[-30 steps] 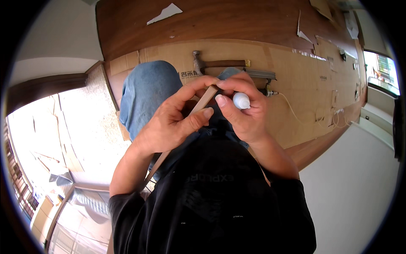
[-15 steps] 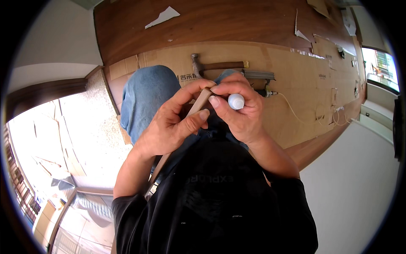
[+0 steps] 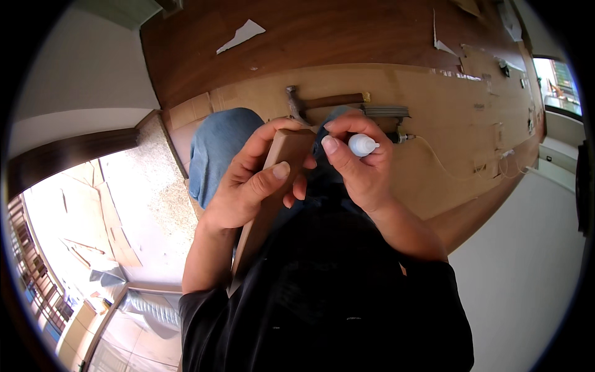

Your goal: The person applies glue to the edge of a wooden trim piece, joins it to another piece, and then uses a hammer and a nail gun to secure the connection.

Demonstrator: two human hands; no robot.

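My left hand [image 3: 245,189] is closed around a brown wooden strip [image 3: 291,147], its thumb lying across the face. The strip's cut end tilts up in front of me, and its lower length runs back beside my left forearm. In my right hand [image 3: 365,180] a small white squeeze bottle [image 3: 359,145] with a pointed nozzle is gripped by the curled fingers. The nozzle points to the right. My right thumb and forefinger are just off the strip's end; whether something tiny is between them I cannot tell.
Beyond my hands, a claw hammer [image 3: 331,100] lies on cardboard sheeting [image 3: 446,118]. Next to it is what looks like a nail gun [image 3: 384,111], partly hidden, with a pale air hose [image 3: 434,158]. A torn white scrap [image 3: 242,36] rests on the brown wooden floor [image 3: 310,37].
The strip has turned so its broad face shows. My right thumb and forefinger have drawn away from its end to the right, taking the bottle along.
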